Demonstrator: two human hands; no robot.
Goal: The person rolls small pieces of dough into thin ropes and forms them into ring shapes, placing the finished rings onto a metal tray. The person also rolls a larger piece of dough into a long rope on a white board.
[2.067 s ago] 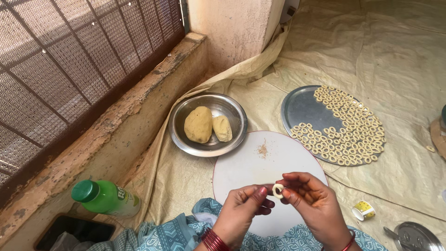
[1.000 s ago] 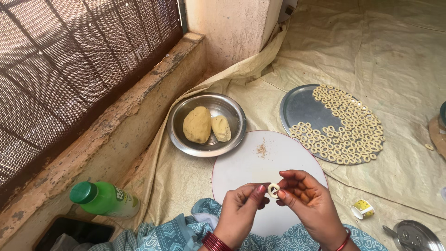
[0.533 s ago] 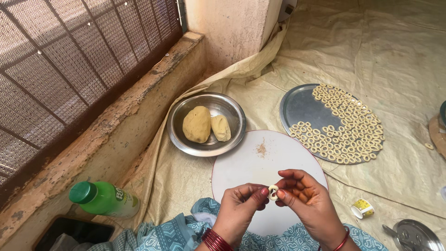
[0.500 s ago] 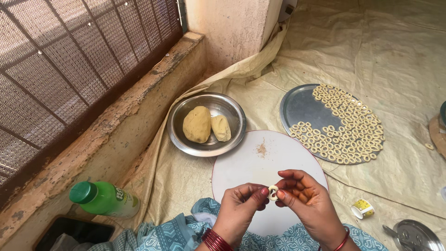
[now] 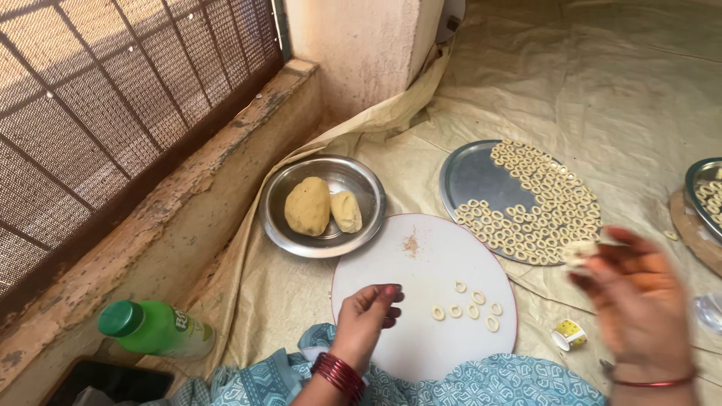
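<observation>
My left hand (image 5: 366, 319) rests at the near left edge of a round white board (image 5: 421, 301), fingers loosely curled, holding nothing. Several small dough rings (image 5: 466, 307) lie on the board just right of it. My right hand (image 5: 639, 301) is blurred out to the right, pinching a small dough ring (image 5: 577, 252) near the edge of a steel plate (image 5: 481, 180) covered with several dough rings. A steel bowl (image 5: 323, 207) with two dough lumps sits beyond the board.
A green-capped bottle (image 5: 154, 329) lies at the lower left by a concrete ledge and mesh grille. A small yellow cup (image 5: 569, 334) sits right of the board. Another steel plate of rings (image 5: 707, 197) is at the right edge. A tan sheet covers the floor.
The hands were together over the board shaping one ring. Now they have parted: the right hand has swung toward the steel plate with the ring, and the left has dropped to the board.
</observation>
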